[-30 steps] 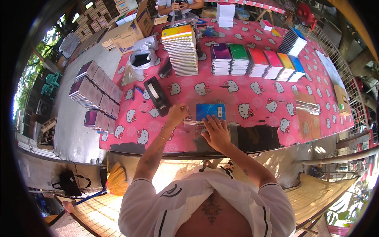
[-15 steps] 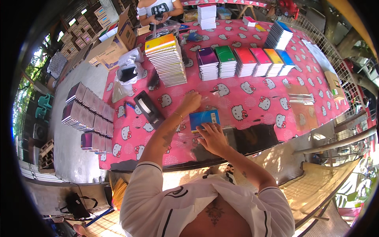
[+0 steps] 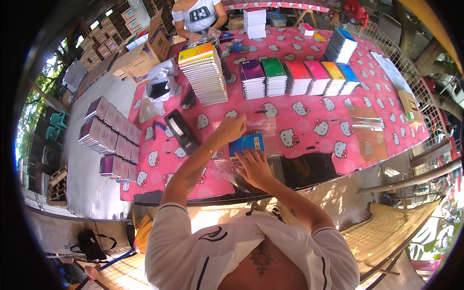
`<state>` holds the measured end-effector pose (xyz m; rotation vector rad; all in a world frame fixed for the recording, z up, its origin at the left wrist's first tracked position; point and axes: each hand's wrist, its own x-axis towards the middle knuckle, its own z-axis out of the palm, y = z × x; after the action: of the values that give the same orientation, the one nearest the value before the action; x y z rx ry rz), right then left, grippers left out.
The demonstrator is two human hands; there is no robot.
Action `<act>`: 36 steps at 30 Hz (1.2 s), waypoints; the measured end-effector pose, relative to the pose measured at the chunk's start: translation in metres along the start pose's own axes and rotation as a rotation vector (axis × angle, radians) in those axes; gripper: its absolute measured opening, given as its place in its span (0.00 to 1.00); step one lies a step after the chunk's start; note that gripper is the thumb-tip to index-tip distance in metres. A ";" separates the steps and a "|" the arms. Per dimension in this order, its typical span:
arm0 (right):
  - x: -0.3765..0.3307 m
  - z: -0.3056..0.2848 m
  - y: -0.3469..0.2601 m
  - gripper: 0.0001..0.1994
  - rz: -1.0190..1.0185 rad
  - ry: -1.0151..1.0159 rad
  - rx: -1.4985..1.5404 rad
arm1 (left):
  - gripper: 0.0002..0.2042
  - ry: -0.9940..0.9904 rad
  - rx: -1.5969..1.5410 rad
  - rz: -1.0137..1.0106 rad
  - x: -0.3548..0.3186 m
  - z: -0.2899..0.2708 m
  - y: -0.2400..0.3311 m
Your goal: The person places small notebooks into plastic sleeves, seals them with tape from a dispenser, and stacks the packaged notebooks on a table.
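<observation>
A blue spiral notebook (image 3: 247, 141) lies near the front edge of the pink patterned table, with a clear plastic sheet (image 3: 268, 129) spread around it. My right hand (image 3: 256, 168) rests on the notebook's lower part, fingers stretched out and apart. Just beyond its upper left corner, my left hand (image 3: 232, 129) is closed in a pinch over the plastic; what its fingers hold is too small to make out. A black tape dispenser (image 3: 181, 132) stands left of my left forearm.
Beyond my hands stand a tall stack of yellow-topped notebooks (image 3: 202, 75) and a row of coloured notebook stacks (image 3: 297, 78). Purple notebook stacks (image 3: 108, 135) line the left side. A co-worker (image 3: 199, 19) stands across the table by an open cardboard box (image 3: 140, 60).
My left hand has risen slightly away from me over the plastic. My right hand stays flat on the notebook. The co-worker's hands have lowered toward the table.
</observation>
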<state>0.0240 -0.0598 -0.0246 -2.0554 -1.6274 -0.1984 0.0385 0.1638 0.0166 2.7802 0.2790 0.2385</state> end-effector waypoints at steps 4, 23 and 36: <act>-0.002 0.003 -0.002 0.27 0.012 -0.015 -0.028 | 0.07 0.263 0.070 0.166 -0.048 0.011 0.019; -0.003 0.026 0.042 0.37 0.181 0.057 0.489 | 0.21 0.255 -0.030 -0.003 -0.100 0.051 0.059; 0.009 -0.010 0.059 0.25 -0.249 -0.001 -0.273 | 0.22 0.570 0.261 -0.462 -0.182 0.045 0.041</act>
<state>0.0835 -0.0660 -0.0299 -2.0366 -1.9462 -0.5324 -0.1217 0.0720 -0.0354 2.7260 1.1394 0.9251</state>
